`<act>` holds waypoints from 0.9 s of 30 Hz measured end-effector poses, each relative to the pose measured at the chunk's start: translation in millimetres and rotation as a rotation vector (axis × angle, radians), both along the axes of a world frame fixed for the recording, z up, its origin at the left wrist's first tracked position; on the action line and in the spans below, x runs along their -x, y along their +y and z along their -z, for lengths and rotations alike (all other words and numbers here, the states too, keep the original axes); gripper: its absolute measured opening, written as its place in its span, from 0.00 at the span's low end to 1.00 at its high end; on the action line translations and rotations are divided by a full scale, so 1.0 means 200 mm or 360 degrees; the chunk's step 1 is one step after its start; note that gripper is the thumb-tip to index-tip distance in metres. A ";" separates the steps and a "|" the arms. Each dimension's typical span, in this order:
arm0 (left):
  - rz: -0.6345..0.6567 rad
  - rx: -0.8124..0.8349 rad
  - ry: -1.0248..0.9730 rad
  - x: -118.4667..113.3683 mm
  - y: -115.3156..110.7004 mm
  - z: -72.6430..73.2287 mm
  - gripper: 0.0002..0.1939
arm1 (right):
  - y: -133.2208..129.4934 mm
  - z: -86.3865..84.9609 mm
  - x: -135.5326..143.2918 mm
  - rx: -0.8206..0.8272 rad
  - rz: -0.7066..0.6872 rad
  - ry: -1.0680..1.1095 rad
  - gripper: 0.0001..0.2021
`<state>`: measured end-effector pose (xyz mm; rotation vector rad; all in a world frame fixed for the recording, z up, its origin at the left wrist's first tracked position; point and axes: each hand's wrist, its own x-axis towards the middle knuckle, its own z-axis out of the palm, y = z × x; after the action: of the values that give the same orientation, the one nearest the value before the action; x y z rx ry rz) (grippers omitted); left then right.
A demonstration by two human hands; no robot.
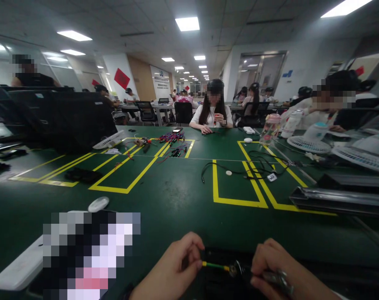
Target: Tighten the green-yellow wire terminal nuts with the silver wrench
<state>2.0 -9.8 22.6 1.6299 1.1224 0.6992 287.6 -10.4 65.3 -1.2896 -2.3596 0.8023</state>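
Observation:
My left hand [179, 266] pinches one end of a short green-and-yellow wire [216, 265] between thumb and fingertips. The wire runs rightward to a small metal end piece [233, 270], too blurred to make out in detail. My right hand [275, 266] is closed around a shiny silver metal tool [281, 281], its exact kind unclear, just right of that end piece. Beneath both hands lies a dark, flat object [220, 287], partly hidden by them.
The green table [173, 204] bears yellow tape outlines. Black cables [254, 164], a metal rail [330, 198] and fans [311, 139] are at right. Left are a white case [17, 266], a round white lid [98, 204] and bundled wires [173, 136]. A person [212, 110] sits opposite.

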 end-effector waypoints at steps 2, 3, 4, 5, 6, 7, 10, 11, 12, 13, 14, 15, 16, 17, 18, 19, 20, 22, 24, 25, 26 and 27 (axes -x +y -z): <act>-0.0004 -0.0007 -0.0003 0.00 0.00 0.01 0.09 | 0.01 0.00 0.01 0.0025 0.0021 -0.0007 0.08; -0.0007 -0.0005 -0.0009 0.00 0.00 0.01 0.09 | 0.01 0.00 0.02 0.0030 0.0028 -0.0020 0.08; -0.0008 0.0003 -0.0014 0.00 0.00 0.01 0.09 | 0.01 0.00 0.03 0.0030 0.0036 -0.0039 0.09; -0.0007 0.0011 -0.0018 0.00 0.00 0.02 0.09 | 0.01 -0.01 0.04 0.0032 0.0041 -0.0056 0.09; -0.0003 0.0017 -0.0023 0.00 0.00 0.01 0.08 | 0.01 -0.01 0.05 0.0035 0.0044 -0.0073 0.09; 0.0000 0.0020 -0.0028 0.00 0.00 0.01 0.08 | 0.01 -0.01 0.05 0.0043 0.0042 -0.0086 0.10; 0.0006 0.0012 -0.0049 0.00 0.00 0.01 0.08 | 0.00 -0.01 0.05 0.0083 0.0029 -0.0116 0.10; 0.0009 0.0009 -0.0055 0.00 0.00 0.01 0.08 | 0.00 -0.01 0.05 0.0089 0.0023 -0.0128 0.09; 0.0012 0.0007 -0.0057 0.01 0.00 0.01 0.08 | 0.00 -0.01 0.05 0.0096 0.0014 -0.0139 0.09; 0.0014 0.0002 -0.0054 0.01 0.01 0.01 0.09 | 0.00 -0.02 0.05 0.0106 0.0001 -0.0145 0.08; 0.0015 0.0000 -0.0049 0.01 0.01 0.01 0.09 | 0.01 -0.02 0.04 0.0114 -0.0011 -0.0150 0.08; 0.0013 -0.0002 -0.0043 0.01 0.01 0.00 0.09 | 0.01 -0.02 0.04 0.0118 -0.0022 -0.0156 0.07; 0.0009 -0.0006 -0.0038 0.01 0.01 0.00 0.09 | 0.02 -0.03 0.05 0.0128 -0.0031 -0.0162 0.07; 0.0004 -0.0009 -0.0038 0.01 0.01 0.00 0.09 | 0.02 -0.03 0.05 0.0135 -0.0032 -0.0170 0.07; -0.0002 -0.0009 -0.0039 0.01 0.01 0.00 0.09 | 0.02 -0.03 0.05 0.0140 -0.0030 -0.0179 0.07; -0.0006 -0.0007 -0.0042 0.01 0.00 0.01 0.09 | 0.02 -0.03 0.05 0.0144 -0.0024 -0.0189 0.07; -0.0006 -0.0008 -0.0042 0.01 0.00 0.01 0.09 | 0.02 -0.03 0.06 0.0149 -0.0021 -0.0198 0.06; -0.0001 -0.0013 -0.0039 0.01 0.00 0.01 0.10 | 0.02 -0.03 0.06 0.0151 -0.0026 -0.0203 0.07; 0.0005 -0.0015 -0.0031 0.01 0.00 0.01 0.09 | 0.02 -0.02 0.07 0.0148 -0.0046 -0.0204 0.07; 0.0005 -0.0011 -0.0025 0.01 0.00 0.01 0.09 | 0.02 -0.02 0.07 0.0146 -0.0063 -0.0203 0.07; 0.0003 -0.0007 -0.0019 0.01 0.00 0.01 0.09 | 0.01 -0.02 0.07 0.0143 -0.0082 -0.0201 0.07; 0.0001 -0.0006 -0.0012 0.01 0.00 0.01 0.08 | 0.02 -0.03 0.07 0.0134 -0.0102 -0.0195 0.07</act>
<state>0.2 -10.1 21.1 1.6298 1.1153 0.7070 274.1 -7.4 70.8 -1.3378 -2.4991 0.8740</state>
